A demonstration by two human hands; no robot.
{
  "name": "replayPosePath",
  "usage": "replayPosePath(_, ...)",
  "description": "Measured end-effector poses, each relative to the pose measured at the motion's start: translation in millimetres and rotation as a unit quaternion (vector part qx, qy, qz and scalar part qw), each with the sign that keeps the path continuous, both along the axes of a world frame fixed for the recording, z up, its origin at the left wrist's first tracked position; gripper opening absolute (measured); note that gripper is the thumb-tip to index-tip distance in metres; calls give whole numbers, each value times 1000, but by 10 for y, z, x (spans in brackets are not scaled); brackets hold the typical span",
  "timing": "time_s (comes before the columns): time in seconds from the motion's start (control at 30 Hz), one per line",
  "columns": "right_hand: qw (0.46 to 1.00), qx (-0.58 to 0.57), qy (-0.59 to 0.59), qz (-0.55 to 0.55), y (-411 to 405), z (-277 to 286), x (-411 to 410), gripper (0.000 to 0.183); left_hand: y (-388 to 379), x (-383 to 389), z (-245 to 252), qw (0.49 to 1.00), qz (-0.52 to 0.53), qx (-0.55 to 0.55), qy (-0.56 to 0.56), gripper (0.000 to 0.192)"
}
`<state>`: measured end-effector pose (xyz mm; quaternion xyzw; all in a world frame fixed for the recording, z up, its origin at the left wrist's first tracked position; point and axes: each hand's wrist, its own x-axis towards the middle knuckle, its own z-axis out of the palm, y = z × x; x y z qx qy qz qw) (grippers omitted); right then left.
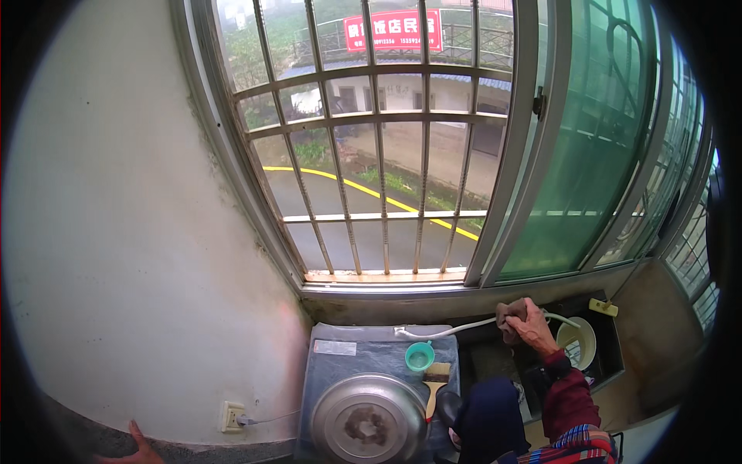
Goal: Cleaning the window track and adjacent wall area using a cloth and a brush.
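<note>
My right hand (530,328) is closed on a brown cloth (510,322) below the window sill. A pale hose (464,328) passes at the cloth; whether the cloth is wrapped around it I cannot tell. The hose runs from the back of a plastic-covered appliance top (324,371) toward a white bucket (588,342) in a dark sink (614,359). At the lower left edge, my left hand (136,449) shows partly, thumb raised and fingers apart, by a dark ledge (197,451). Nothing shows in it.
An overturned metal basin (371,383), a green cup (419,355) and a flat paintbrush (436,383) lie on the appliance. A plug sits in a wall socket (233,417). Window bars (382,174) and a green sliding pane (579,174) stand behind. A yellow block (603,307) lies by the sink's corner.
</note>
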<state>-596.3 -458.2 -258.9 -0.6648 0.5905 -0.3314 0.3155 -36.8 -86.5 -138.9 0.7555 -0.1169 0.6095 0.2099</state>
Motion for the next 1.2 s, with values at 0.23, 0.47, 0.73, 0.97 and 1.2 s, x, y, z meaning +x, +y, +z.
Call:
replayPosePath(0.23, 954, -176, 10, 244, 231, 1089, 1171, 27, 646, 670, -315, 987, 58, -81, -125, 79)
replayPosePath(0.47, 937, -61, -105, 327, 530, 716, 1850, 23, 462, 336, -162, 999, -8, -15, 29, 77)
replayPosePath(0.73, 924, 12, -9, 383, 389, 115, 2078, 44, 911, 1270, -405, 985, -124, 104, 61, 35)
replayPosePath(0.97, 909, -54, 99, 402, 441, 96, 2057, 36, 166, 306, -81, 957, -242, -43, 151, 27)
replayPosePath(1.2, 874, -11, 68, 481, 504, 60, 2078, 27, 395, 453, -34, 980, -199, 3, -17, 71)
